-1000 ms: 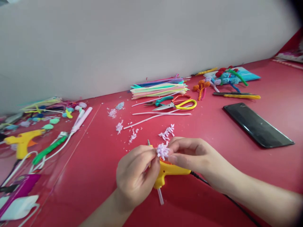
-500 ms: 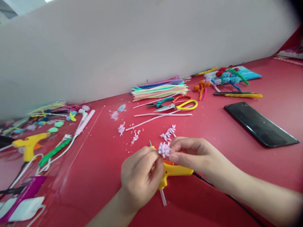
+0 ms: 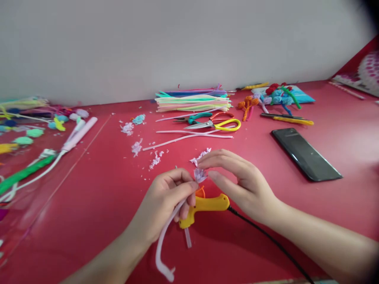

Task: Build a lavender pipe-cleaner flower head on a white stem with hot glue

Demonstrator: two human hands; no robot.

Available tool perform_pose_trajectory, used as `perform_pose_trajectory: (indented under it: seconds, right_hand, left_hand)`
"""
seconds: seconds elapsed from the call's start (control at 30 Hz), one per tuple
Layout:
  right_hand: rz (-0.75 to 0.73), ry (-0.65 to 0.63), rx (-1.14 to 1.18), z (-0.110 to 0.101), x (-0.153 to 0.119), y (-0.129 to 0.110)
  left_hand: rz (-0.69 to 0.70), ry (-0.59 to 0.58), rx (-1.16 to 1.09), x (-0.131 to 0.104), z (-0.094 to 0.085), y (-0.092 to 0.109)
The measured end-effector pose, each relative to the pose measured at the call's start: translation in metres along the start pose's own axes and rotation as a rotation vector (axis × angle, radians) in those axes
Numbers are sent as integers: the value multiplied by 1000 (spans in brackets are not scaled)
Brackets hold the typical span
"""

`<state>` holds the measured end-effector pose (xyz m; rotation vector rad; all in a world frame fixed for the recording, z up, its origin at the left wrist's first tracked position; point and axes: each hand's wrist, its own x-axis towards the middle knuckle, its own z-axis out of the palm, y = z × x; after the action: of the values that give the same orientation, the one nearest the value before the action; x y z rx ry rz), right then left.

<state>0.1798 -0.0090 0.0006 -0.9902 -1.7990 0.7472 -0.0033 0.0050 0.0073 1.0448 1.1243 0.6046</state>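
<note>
Left hand (image 3: 166, 199) pinched shut on pale pink pipe cleaner (image 3: 166, 240), stem curving down toward near tabletop (image 3: 89, 205) edge. Right hand (image 3: 239, 179) at lilac flower tuft (image 3: 200, 174) topping that stem, fingertips closing on it, grip uncertain. Yellow glue gun (image 3: 207, 205) just beneath both hands. Scissors (image 3: 216, 125), phone (image 3: 304, 154) farther back.

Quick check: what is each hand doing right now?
Left hand: closed, pinching a pale lilac fuzzy pipe-cleaner stem below its flower head.
Right hand: fingertips closed on that flower head.
</note>
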Motion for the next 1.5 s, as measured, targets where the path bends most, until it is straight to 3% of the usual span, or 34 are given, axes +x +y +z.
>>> perform_pose_trajectory:
  seconds: [0.23, 0.47, 0.87, 1.2, 1.5]
  right_hand:
    - [41, 10, -8, 2, 2, 4]
    - [-96, 106, -163, 3, -1, 7]
    - [-37, 127, -241, 10, 1, 7]
    - [25, 100, -207, 13, -1, 6]
    - [-104, 74, -367, 12, -2, 10]
  left_hand:
    - [-12, -88, -147, 4, 3, 0]
    - [-12, -66, -133, 5, -1, -3]
    - [121, 53, 145, 6, -2, -8]
    - [103, 101, 218, 1, 3, -4]
    - [80, 93, 277, 0, 2, -6]
